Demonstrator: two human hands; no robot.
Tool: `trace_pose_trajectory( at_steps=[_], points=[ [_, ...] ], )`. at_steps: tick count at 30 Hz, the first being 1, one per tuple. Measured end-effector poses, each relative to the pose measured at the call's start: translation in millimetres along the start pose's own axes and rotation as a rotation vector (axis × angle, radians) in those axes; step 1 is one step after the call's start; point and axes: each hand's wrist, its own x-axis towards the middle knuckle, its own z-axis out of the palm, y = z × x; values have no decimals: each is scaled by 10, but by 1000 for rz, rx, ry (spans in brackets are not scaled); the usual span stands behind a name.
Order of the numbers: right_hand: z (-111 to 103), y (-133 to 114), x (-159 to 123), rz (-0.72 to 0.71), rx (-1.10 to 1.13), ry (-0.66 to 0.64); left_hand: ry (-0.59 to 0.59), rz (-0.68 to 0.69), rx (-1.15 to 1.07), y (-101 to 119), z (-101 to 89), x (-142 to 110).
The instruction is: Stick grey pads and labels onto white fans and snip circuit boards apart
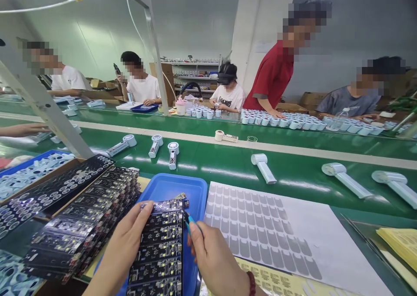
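- Circuit board panel (155,261), black, a joined column of strips; located above the blue tray (195,186), between the two hands, near the front edge of the workplace.
- Left hand (127,233): grasping the panel at its upper left end, thumb on top.
- Right hand (211,250): closed around the blue-handled pliers (192,221), whose tip is at the panel's upper right corner; whether the tip touches is too small to tell. Dark red bracelet (251,283) at the wrist.
- Stack of circuit boards (87,215), many layers, left of the tray.
- Black sheet (61,185) with rows of pale rings, beyond the stack.
- Sticker sheet (257,226), white with rows of grey patches, right of the tray; yellow sheet (270,279) partly under it.
- Green belt (221,167), crossing ahead, bearing several pale-blue handled devices (264,169), lying spaced apart.
- Co-workers, five seated or standing across the belt; one in a red shirt (272,76) leans over rows of pale-blue cups (283,120).
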Motion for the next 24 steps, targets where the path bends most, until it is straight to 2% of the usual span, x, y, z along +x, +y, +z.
trace_pose_trajectory(
  at_steps=[2, 3, 5, 7, 9, 11, 14, 17, 21, 23, 24],
  points=[
    [27, 5, 25, 21, 147, -40, 18, -130, -15, 28, 97, 13],
    [38, 1, 43, 35, 239, -68, -20, -257, -53, 19, 141, 1],
    [52, -25, 85, 60, 383, -119, -165, -553, -146, -15, 219, -47],
    [51, -67, 130, 59, 407, -129, -279, -716, -229, -34, 269, -98],
    [36, -110, 174, 67, 387, -119, -249, -675, -282, -20, 276, -128],
    [15, -139, 210, 86, 343, -101, -182, -541, -287, 8, 240, -130],
    [-26, -157, 223, 102, 269, -83, -121, -347, -164, 22, 143, -100],
    [-78, -159, 164, 75, 187, -133, -109, -213, -91, 2, 62, -69],
    [-102, -131, 50, -15, 45, -139, -79, -138, -84, 1, 27, -78],
    [-60, -104, 24, -24, 59, -132, 27, -141, -101, 2, 41, -106],
    [-27, -91, 23, -6, 134, -155, 60, -172, -129, -1, 55, -123]
  ],
)
